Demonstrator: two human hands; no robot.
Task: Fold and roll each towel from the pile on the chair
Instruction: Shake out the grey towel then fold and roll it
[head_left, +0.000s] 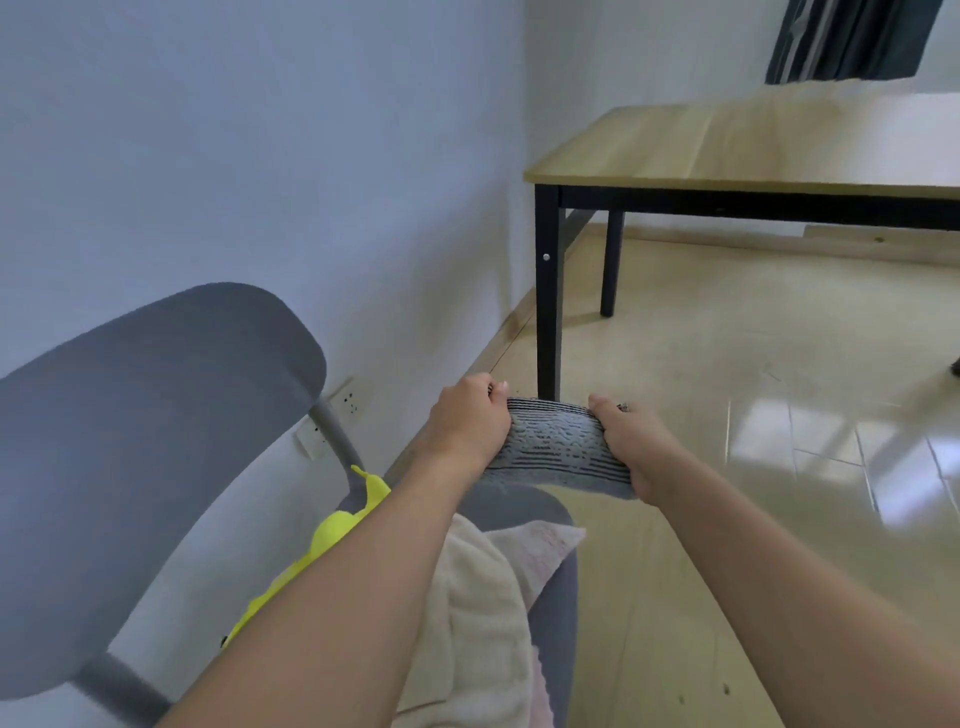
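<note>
A grey towel (558, 447) with dark stripes is held up in front of me as a thick roll, above the far end of the chair seat. My left hand (470, 423) grips its left end with fingers curled over the top. My right hand (631, 441) grips its right end the same way. Below my left forearm, a cream towel (478, 613) and a pale pink towel (540, 545) lie piled on the grey chair seat (563, 587). A bright yellow-green cloth (332, 535) lies on the seat against the chair's back support.
The grey chair back (150, 457) fills the lower left. A white wall with a socket (350, 400) runs behind the chair. A wooden table (727, 150) on black legs stands at the upper right, over glossy tiled floor (753, 415).
</note>
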